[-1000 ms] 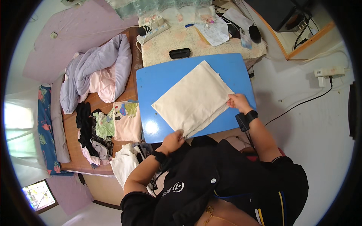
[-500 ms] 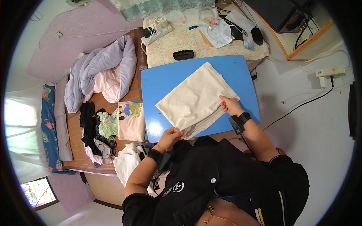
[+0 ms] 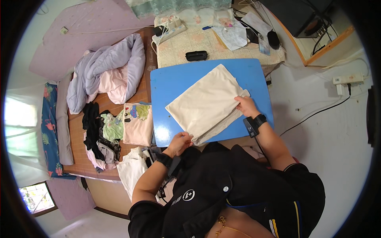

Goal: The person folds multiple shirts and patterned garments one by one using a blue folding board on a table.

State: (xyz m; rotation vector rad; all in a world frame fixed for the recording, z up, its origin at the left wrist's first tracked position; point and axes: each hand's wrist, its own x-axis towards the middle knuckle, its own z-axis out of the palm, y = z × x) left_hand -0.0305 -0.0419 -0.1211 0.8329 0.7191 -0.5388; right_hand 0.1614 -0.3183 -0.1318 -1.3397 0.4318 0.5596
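Observation:
A cream folded piece of clothing lies slantwise across the blue tabletop; I cannot tell which kind of garment it is. At its near left corner, my left hand pinches the cloth close to the table's front edge. On the right side, my right hand grips the edge, thumb on top, with the fingers under the fabric. Between the two hands, the layers along the near edge hang slightly apart and show a lower fold.
Left of the table, a bed mat holds a folded pink garment, a heap of dark and green clothes and a lilac quilt. White clothing lies nearer me. Behind are a black case and papers.
My right hand has shifted slightly up the garment's right edge, and the cloth there is bunched. The left hand stays at its corner, a little higher in the view.

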